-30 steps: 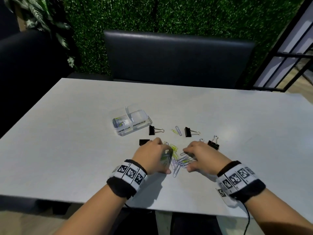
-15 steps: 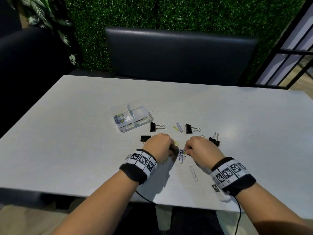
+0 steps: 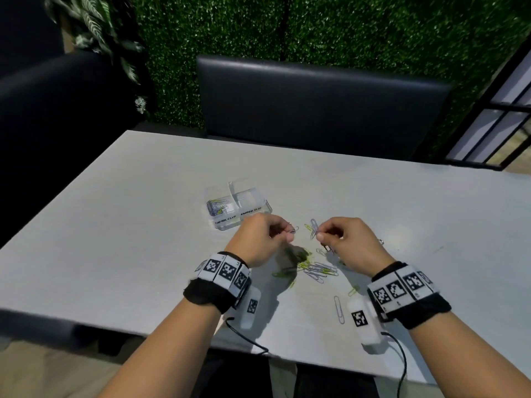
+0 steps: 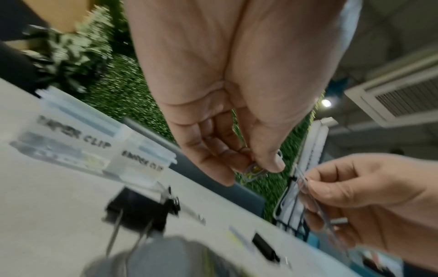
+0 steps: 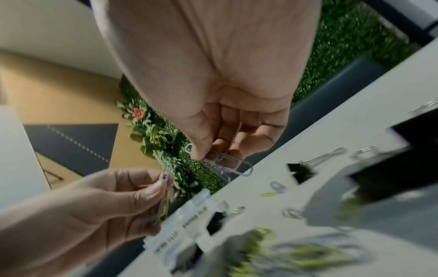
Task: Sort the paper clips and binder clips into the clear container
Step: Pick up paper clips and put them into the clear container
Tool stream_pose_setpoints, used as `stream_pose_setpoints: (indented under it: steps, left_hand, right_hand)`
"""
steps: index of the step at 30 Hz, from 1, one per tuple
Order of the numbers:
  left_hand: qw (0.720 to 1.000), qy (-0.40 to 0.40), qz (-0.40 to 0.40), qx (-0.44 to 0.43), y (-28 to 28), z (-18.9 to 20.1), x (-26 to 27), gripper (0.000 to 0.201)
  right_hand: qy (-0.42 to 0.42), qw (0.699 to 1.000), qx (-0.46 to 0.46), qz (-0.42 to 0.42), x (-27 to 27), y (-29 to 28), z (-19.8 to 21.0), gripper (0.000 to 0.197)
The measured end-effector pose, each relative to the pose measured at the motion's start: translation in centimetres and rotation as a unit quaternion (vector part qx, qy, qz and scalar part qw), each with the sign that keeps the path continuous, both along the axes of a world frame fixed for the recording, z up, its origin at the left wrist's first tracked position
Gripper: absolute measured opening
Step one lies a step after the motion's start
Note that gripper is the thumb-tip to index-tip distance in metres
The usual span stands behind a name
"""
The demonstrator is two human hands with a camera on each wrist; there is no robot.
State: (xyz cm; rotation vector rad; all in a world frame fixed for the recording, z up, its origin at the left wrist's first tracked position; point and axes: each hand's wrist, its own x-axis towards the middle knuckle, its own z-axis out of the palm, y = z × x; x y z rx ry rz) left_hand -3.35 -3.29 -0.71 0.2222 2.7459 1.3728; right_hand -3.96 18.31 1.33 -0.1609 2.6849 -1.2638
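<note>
Both hands hover above the white table [image 3: 115, 254], each pinching paper clips. My left hand [image 3: 288, 235] holds a small bunch of silver and yellow-green clips [image 4: 252, 171] between thumb and fingers. My right hand [image 3: 320, 235] pinches a few silver clips [image 5: 228, 162]. The clear two-part container [image 3: 238, 206], labelled PAPER CLIP and BINDER CLIP, stands just beyond the left hand, with some clips in its left compartment. A loose pile of paper clips [image 3: 314, 270] lies under and between the hands. Black binder clips [image 4: 140, 209] [image 5: 301, 172] lie on the table near the container.
A single silver clip [image 3: 339, 308] lies near the front edge, by my right wrist. A dark padded chair [image 3: 316, 104] stands behind the table, against a green hedge wall. A black rail [image 3: 488, 104] runs at the right.
Both hands have lifted off the pile with clips pinched in them and moved up and away from me, toward the container. The pile now lies uncovered on the table.
</note>
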Motion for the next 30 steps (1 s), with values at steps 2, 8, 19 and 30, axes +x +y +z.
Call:
stream_pose_setpoints:
  steps: [2, 8, 19, 30]
  left_hand:
    - [0.999, 0.004, 0.037, 0.036, -1.8, 0.7, -0.3, 0.003]
    - [0.971, 0.034, 0.223, 0.075, -9.0, 1.7, -3.2, 0.003]
    - [0.953, -0.011, 0.298, -0.059, -12.6, 0.7, -6.2, 0.015]
    - [0.994, -0.026, -0.027, -0.106, -1.3, 2.1, -3.5, 0.025]
  right_hand:
    - [-0.005, 0.998, -0.066, -0.006, -1.0, -1.5, 0.7, 0.008]
    - [0.003, 0.988, -0.149, 0.034, -5.7, -9.8, 1.9, 0.013]
    - [-0.021, 0.998, -0.027, 0.058, -10.7, -19.8, 0.4, 0.006]
    - [0.018, 0.999, 0.017, -0.025, -7.6, -4.2, 0.9, 0.014]
